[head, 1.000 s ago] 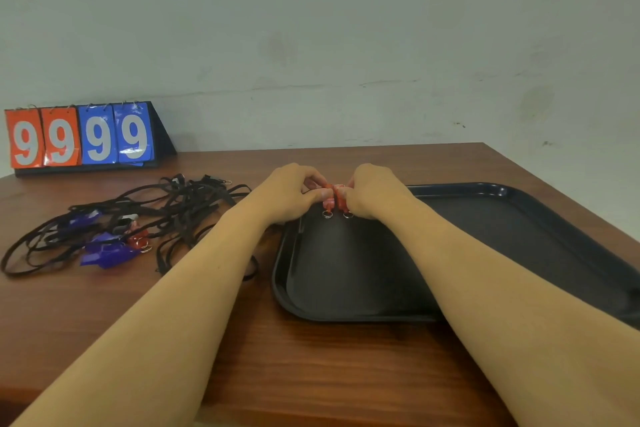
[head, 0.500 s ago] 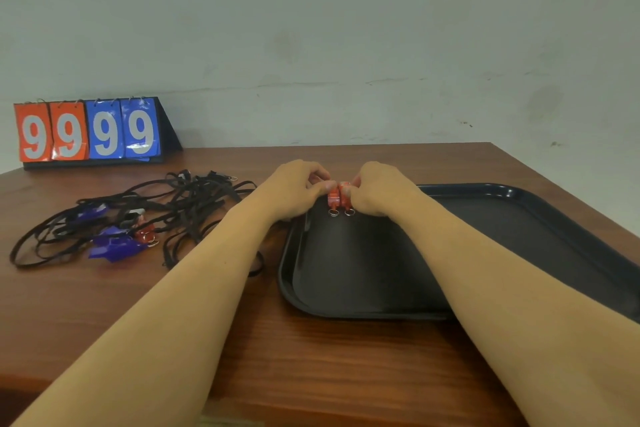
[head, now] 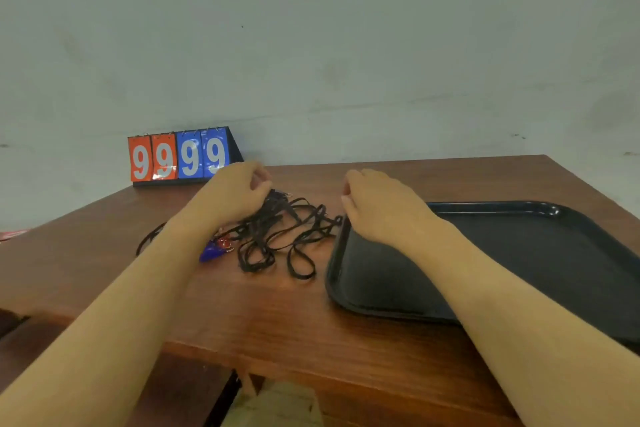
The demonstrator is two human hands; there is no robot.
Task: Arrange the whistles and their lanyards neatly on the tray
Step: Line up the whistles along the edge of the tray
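Observation:
A tangle of black lanyards (head: pixel 277 236) lies on the wooden table (head: pixel 277 315), left of the black tray (head: pixel 519 270). A blue whistle (head: pixel 209 251) and a small red whistle (head: pixel 224 243) sit at the tangle's left side, partly behind my left forearm. My left hand (head: pixel 235 194) hovers over the far part of the tangle with loosely curled fingers that hold nothing visible. My right hand (head: pixel 377 208) is over the tray's far left corner, fingers hanging curled. It hides that corner, and the two red whistles seen there earlier are out of sight.
A flip scoreboard (head: pixel 180 158) reading 9999 stands at the table's far left against the wall. The table's near edge runs across the lower frame, with a beige object (head: pixel 273 406) below it. A red item (head: pixel 10 234) peeks in at the left edge.
Both hands let go of the two red whistles at the tray's far left corner and parted. My left hand moved left over the lanyards. The camera swung left.

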